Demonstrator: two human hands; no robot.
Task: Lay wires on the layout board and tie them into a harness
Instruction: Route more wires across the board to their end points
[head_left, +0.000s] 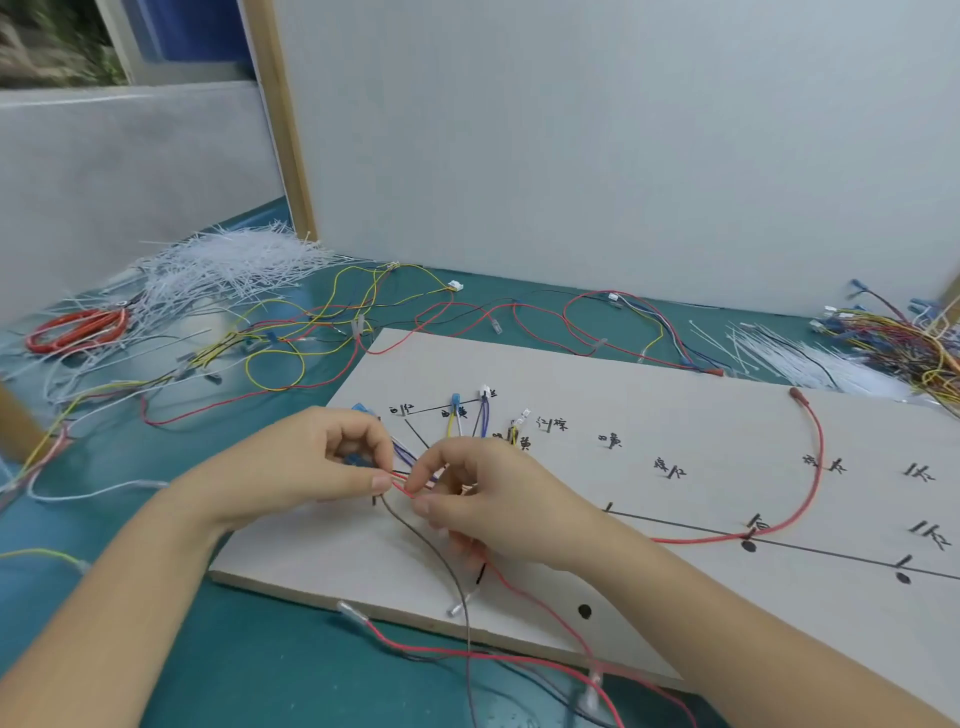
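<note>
While both hands meet over the near-left corner of the layout board (597, 467), the job looks to be in its laying stage: wires are being gathered at the fan-out point, not yet tied. The left hand (332, 462) has its fingers curled, thumb and forefinger pinching a thin red wire (524, 587); something blue sits inside its curl (a connector, I think, though it is partly hidden). The right hand (483, 499) pinches the same red wire just beside the left thumb, other fingers bent. A grey wire (441, 556) trails from the pinch off the board's near edge. Beyond the hands, blue, yellow and purple leads already stand at marked pegs, and a thicker red wire (810, 467) arcs across the board's right half. Next, I judge, the red wire must be routed along the drawn line; white cable ties (228, 265) lie well beyond the board's far-left corner.
</note>
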